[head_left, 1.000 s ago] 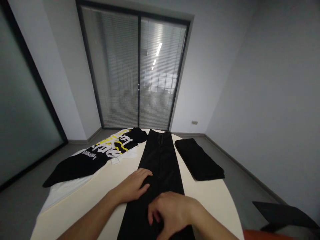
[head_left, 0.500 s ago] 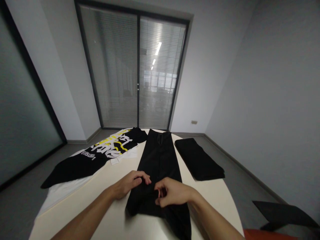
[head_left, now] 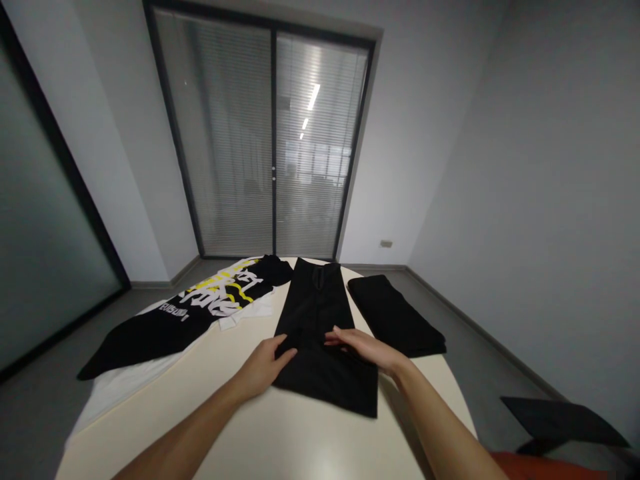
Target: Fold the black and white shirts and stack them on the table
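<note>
Black trousers [head_left: 320, 307] lie lengthwise on the pale table before me, their near end doubled over into a straight edge. My left hand [head_left: 261, 368] rests against the left side of this fold, thumb and fingers apart on the cloth. Across from it, my right hand [head_left: 367, 347] lies over the right side with its fingers stretched toward the middle. Neither hand grips the cloth; the right fingertips partly blend into the dark fabric.
On the left a black T-shirt [head_left: 150, 340] with white and yellow lettering lies over a white garment [head_left: 133, 380]. A folded black garment [head_left: 397, 320] sits to the right. The rounded table [head_left: 280, 443] has a dark chair part [head_left: 565, 420] beyond its right edge.
The near end of the trousers, which hung toward me and was bunched, is now folded away and flat. Both hands moved; the right one uncurled and shifted right and forward.
</note>
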Tool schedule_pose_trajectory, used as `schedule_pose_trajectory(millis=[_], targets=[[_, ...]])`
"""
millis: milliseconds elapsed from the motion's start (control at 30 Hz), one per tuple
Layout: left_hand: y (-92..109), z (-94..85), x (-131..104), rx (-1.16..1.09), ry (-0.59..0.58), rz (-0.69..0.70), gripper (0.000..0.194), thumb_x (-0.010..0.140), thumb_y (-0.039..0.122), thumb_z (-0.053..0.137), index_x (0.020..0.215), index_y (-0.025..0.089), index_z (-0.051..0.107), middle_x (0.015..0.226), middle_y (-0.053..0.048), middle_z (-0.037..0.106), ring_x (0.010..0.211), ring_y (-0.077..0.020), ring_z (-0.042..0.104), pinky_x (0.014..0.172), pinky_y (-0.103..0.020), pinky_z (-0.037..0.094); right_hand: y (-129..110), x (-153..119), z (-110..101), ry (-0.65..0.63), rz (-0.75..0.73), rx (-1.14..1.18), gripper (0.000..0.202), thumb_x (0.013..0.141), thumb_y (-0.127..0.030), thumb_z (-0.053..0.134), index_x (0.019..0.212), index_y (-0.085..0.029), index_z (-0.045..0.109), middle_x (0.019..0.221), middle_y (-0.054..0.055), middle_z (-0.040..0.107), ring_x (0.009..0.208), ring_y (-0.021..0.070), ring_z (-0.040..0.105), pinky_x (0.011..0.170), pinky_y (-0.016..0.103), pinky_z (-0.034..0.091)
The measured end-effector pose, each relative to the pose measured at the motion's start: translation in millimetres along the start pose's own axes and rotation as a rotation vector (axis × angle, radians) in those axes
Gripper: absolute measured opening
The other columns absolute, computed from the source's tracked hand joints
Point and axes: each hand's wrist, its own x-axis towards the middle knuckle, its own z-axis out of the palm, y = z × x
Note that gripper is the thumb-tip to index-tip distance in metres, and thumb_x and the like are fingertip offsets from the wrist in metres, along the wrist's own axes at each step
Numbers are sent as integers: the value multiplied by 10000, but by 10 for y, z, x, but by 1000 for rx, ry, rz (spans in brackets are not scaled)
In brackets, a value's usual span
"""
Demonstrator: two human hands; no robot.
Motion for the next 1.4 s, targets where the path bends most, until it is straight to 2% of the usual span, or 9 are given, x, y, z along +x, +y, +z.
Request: schedule_pose_trajectory(millis=[100,233,433,733,833,1000,1067,1200,1400], targets=[[-40,13,7,-3,16,-12,368,911,473,573,1036,150,696,998,-66,751,938,-264,663,835,-325,498,-45,-201,-146,9,103,-76,725,824,-726,579,1302,-182,621,1213,103,661,1157,232,569,991,358,423],[-26,20,2,-17,14,-21,415,901,500,577,1085,150,704,1033,-81,752,968,-274,664,869,-346,500,53,-271,-259,-17,156,-239,774,595,-561,869,1213,-148,653,1015,65,656,927,201,600,808,304,479],[55,-98,-13,-35,-32,-70,468,851,512,620,1143,156,707,1101,-96,741,1091,-314,629,988,-405,460,92,-145,-160,-65,-53,-239,473,733,-446,793,1104,-183,661,904,-1,586,808,138,535,703,244,425],[211,-430,-244,-207,-723,-229,402,752,546,743,950,196,740,902,-30,757,910,-280,666,843,-365,531,-57,-279,0,-481,87,-192,576,518,-360,918,981,-187,623,861,-45,559,738,100,511,648,212,385],[320,-469,-231,-270,-640,-190,438,770,557,733,1015,195,740,970,-32,763,996,-293,663,945,-400,508,-169,-316,-18,-384,-58,-134,439,625,-290,846,971,-189,596,908,-30,583,806,114,541,726,232,409],[263,-362,-87,-369,-114,-94,506,876,549,628,1205,169,689,1237,-87,702,1211,-308,595,1123,-462,379,-142,-186,-94,90,-359,-171,272,810,-266,673,1057,-201,582,1052,39,603,1008,185,562,888,310,439],[156,-302,-27,-342,-30,-76,532,882,552,620,1246,167,670,1294,-99,672,1269,-314,557,1150,-475,344,-19,-79,-116,228,-399,-224,267,840,-264,635,1095,-202,587,1084,52,607,1053,200,558,953,339,424],[9,-280,8,-291,-131,-20,535,873,530,642,1274,177,653,1347,-88,640,1287,-304,537,1175,-478,303,197,41,-139,178,-264,-296,314,831,-239,627,1143,-206,610,1034,42,611,964,188,572,873,321,454],[83,-444,-183,-197,-488,-209,419,836,559,662,1009,185,741,987,-55,763,981,-274,677,933,-401,514,122,-91,-84,-279,-36,-163,471,692,-200,751,1150,-198,639,898,-22,580,766,110,540,659,212,415]])
